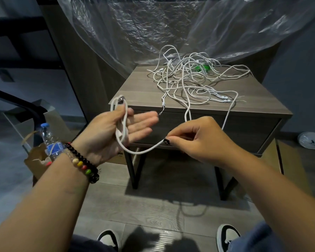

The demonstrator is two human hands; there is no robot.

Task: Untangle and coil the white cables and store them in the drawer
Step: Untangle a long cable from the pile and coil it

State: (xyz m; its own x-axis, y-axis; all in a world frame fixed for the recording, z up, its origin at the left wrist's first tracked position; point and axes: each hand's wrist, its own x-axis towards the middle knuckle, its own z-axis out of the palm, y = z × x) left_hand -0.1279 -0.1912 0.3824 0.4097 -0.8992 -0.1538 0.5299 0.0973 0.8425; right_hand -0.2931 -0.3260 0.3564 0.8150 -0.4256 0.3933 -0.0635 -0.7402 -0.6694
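- Two hands in view, working one white cable [135,151] in front of the side table [135,84].
- Our left hand [115,131], at 9 o'clock of the drawer front [235,128], lies palm up with fingers spread; a few loops of the cable hang across the palm, thumb side uppermost.
- Our right hand [198,140] pinches the same cable between thumb and fingertips; from there it climbs to the tangled cables [187,77] on the tabletop, at 12 o'clock of both hands.
- Drawer appears closed; nothing stored yet.
- Judgement: we should feed slack slowly from the right pinch, lay each turn the same size over the left palm, and stop if the pile drags or lifts.
- Risk: pulling hard may tighten knots or sweep the green item [203,67] off.
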